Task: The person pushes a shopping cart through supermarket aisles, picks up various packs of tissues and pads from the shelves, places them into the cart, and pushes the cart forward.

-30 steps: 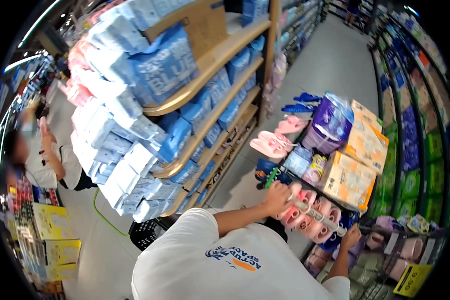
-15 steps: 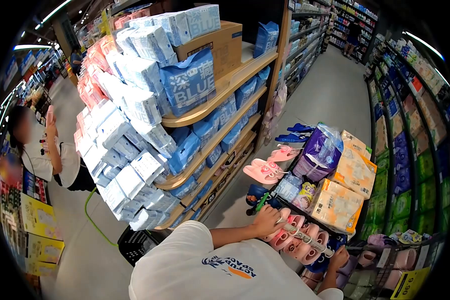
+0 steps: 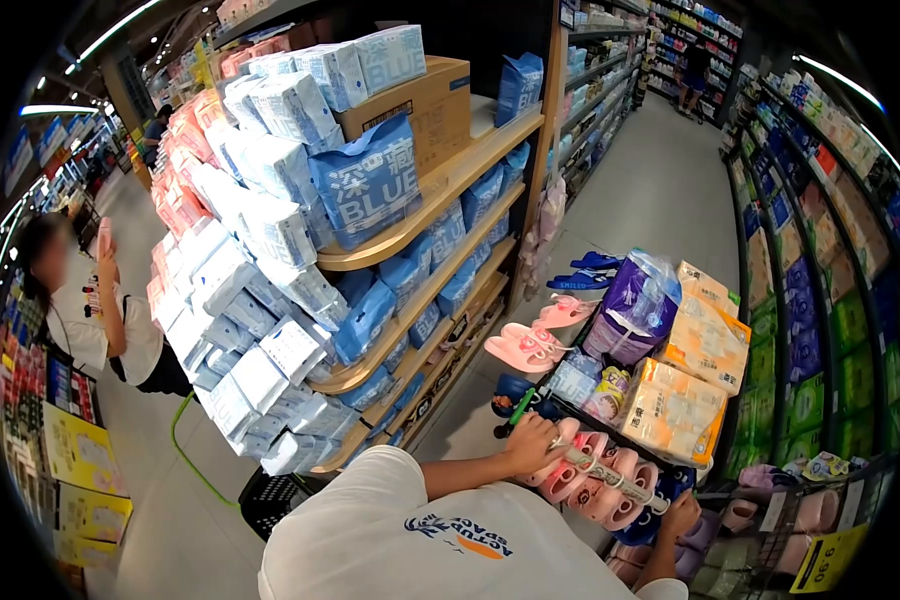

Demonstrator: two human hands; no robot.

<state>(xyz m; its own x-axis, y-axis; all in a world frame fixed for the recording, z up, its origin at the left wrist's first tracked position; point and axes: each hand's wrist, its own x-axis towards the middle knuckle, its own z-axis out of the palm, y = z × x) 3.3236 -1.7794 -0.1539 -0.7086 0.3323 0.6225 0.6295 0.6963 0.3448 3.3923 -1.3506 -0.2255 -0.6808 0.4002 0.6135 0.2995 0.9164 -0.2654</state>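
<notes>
My left hand (image 3: 532,443) is closed around the left end of a shopping cart handle (image 3: 610,478), close to a green-tipped rod (image 3: 520,406). At the handle's right end my right hand (image 3: 681,515) is closed too, its fingers partly hidden. Several pink slippers (image 3: 625,468) hang along the handle side. Inside the cart lie orange-and-white tissue packs (image 3: 676,402), a purple pack (image 3: 635,310), a pale blue pack (image 3: 576,376) and a yellow-and-purple packet (image 3: 607,392). Pink slippers (image 3: 526,345) and blue slippers (image 3: 582,279) stick out on its left side.
Left of the cart stands a wooden shelf (image 3: 400,370) piled with blue and white tissue packs (image 3: 270,215). A person (image 3: 105,320) with a raised hand is at far left, near a black basket (image 3: 268,505). Stocked shelves (image 3: 800,300) line the right; another person (image 3: 692,75) stands far down the aisle.
The wooden shelf and its packs have shifted slightly left and down in view. Cart and both hands keep nearly the same place, with the grip unchanged.
</notes>
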